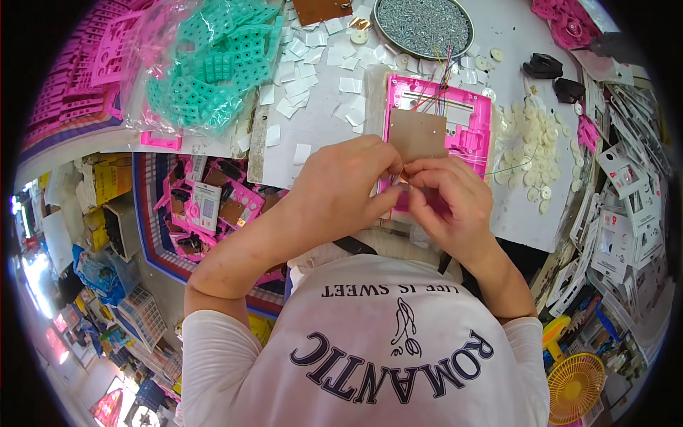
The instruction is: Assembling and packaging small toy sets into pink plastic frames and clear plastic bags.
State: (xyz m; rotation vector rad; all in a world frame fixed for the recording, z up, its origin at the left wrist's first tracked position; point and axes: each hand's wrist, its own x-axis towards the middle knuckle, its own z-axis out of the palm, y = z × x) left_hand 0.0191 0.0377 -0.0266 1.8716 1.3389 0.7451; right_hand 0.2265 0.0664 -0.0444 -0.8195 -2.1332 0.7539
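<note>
A pink plastic housing [471, 114] lies on the table in front of me, with a brown circuit board [418, 134] over its middle. Thin coloured wires [442, 84] rise from its far end, and a fine green wire [518, 169] trails off to the right. Both hands meet at the housing's near edge. My left hand [350, 176] is closed, thumb and fingers pinched together. Fingertips of my right hand [452, 201] press together beside it. Between them shows a tiny copper-coloured glint, too small to name.
A round tray [469, 34] of screws stands beyond the housing. White square pads [302, 154] lie scattered to the left, near a clear bag of teal keypads [206, 75]. Cream discs [532, 146] spread rightward. A bin [151, 213] of pink assemblies sits lower left; a yellow fan [575, 388] lower right.
</note>
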